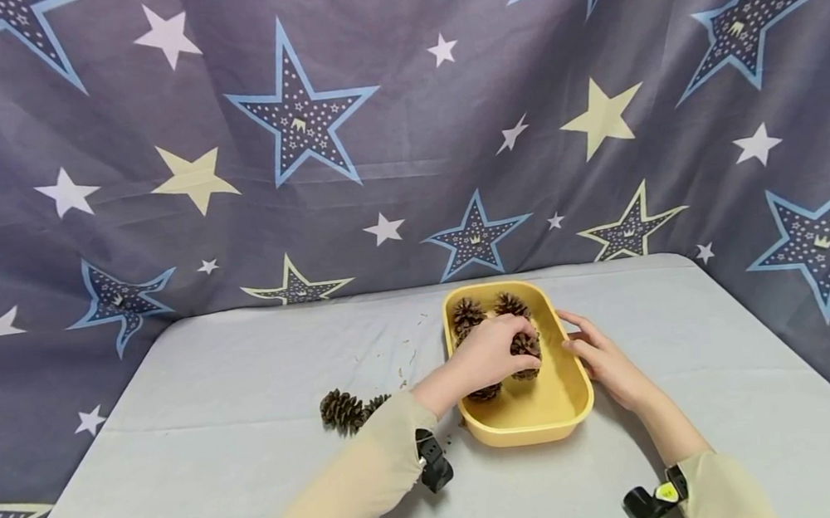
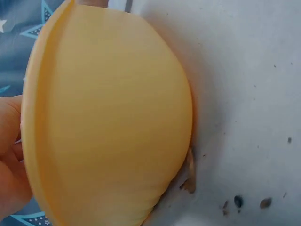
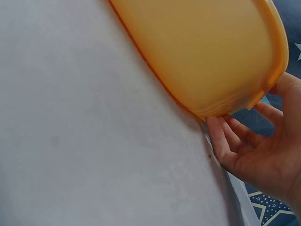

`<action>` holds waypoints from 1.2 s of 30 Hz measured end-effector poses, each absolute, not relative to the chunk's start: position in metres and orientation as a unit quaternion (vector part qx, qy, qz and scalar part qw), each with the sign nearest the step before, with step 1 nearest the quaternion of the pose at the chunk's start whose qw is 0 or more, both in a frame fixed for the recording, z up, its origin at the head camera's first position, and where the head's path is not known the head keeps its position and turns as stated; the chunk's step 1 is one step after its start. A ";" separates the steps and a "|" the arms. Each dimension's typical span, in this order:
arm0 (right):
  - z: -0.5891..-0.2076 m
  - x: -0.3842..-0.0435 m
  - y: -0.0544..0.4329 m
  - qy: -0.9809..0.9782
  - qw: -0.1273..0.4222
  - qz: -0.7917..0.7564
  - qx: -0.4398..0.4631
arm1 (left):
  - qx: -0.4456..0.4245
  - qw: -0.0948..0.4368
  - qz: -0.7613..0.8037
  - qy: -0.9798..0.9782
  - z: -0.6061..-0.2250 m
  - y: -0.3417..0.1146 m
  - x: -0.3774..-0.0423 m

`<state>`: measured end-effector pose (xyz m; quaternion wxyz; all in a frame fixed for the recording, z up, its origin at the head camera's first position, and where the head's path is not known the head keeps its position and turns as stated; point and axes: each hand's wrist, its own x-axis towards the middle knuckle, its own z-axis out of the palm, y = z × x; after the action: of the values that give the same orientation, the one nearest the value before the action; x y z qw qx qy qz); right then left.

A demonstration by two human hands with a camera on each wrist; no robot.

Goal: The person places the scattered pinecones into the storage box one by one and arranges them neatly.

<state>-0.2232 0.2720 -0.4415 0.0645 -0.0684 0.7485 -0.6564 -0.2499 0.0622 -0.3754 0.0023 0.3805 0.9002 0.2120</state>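
Observation:
A yellow plastic bin (image 1: pixel 572 411) stands on the table with several brown pine cones in it. My left hand (image 1: pixel 495 350) reaches over its left wall and holds a pine cone (image 1: pixel 524 348) between curled fingers and thumb, inside the bin. Other pine cones (image 1: pixel 468 314) lie along the left and far parts of the bin, some hidden by this hand. On the outer right side, my right hand (image 1: pixel 605 362) rests its fingers against the wall. Its extended fingers (image 3: pixel 218 136) touch the bin (image 3: pixel 202 56) low down in the right wrist view.
More pine cones (image 1: pixel 342 410) lie on the table left of the bin, partly behind the left sleeve (image 1: pixel 354 482). Small brown scraps (image 2: pixel 265 203) are scattered on the pale table cover (image 1: pixel 204 479). A star-patterned cloth (image 1: pixel 402 127) hangs behind the table.

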 end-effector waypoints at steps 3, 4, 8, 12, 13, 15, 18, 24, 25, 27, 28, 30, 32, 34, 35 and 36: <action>-0.442 -0.224 0.272 0.747 0.065 -0.658 -0.072 | 0.377 0.009 0.214 0.901 -0.379 0.064 -0.250; -0.442 -0.224 0.272 0.746 0.065 -0.658 -0.072 | 0.377 0.011 0.213 0.901 -0.380 0.064 -0.250; -0.443 -0.224 0.272 0.746 0.065 -0.658 -0.074 | 0.373 0.012 0.212 0.903 -0.382 0.066 -0.249; -0.443 -0.224 0.272 0.747 0.063 -0.658 -0.073 | 0.367 0.010 0.208 0.907 -0.383 0.067 -0.249; -0.442 -0.224 0.272 0.748 0.062 -0.657 -0.073 | 0.365 0.011 0.207 0.908 -0.383 0.068 -0.250; -0.442 -0.224 0.273 0.748 0.061 -0.657 -0.072 | 0.363 0.010 0.203 0.909 -0.384 0.069 -0.250; -0.442 -0.224 0.273 0.747 0.062 -0.658 -0.072 | 0.362 0.014 0.202 0.910 -0.386 0.071 -0.250; -0.441 -0.224 0.272 0.745 0.067 -0.660 -0.069 | 0.369 0.011 0.187 0.910 -0.390 0.073 -0.249; -0.441 -0.224 0.272 0.745 0.068 -0.660 -0.069 | 0.370 0.009 0.185 0.910 -0.391 0.074 -0.249; -0.441 -0.224 0.271 0.745 0.068 -0.660 -0.069 | 0.369 0.007 0.184 0.911 -0.392 0.074 -0.249; -0.441 -0.224 0.271 0.746 0.068 -0.659 -0.069 | 0.369 0.007 0.184 0.911 -0.392 0.074 -0.249; -0.441 -0.224 0.272 0.747 0.067 -0.658 -0.069 | 0.370 0.005 0.184 0.911 -0.392 0.074 -0.249; -0.441 -0.224 0.272 0.747 0.066 -0.658 -0.069 | 0.372 0.004 0.182 0.910 -0.392 0.075 -0.249; -0.441 -0.224 0.272 0.747 0.066 -0.657 -0.070 | 0.372 0.005 0.181 0.910 -0.392 0.074 -0.249; -0.441 -0.224 0.272 0.747 0.066 -0.657 -0.070 | 0.372 0.005 0.181 0.910 -0.392 0.074 -0.249; -0.441 -0.224 0.273 0.748 0.066 -0.657 -0.070 | 0.372 0.006 0.180 0.911 -0.392 0.074 -0.249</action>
<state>-0.2240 0.2726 -0.4410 0.0661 -0.0698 0.7475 -0.6572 -0.2490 0.0743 -0.3923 0.0063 0.3718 0.9106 0.1803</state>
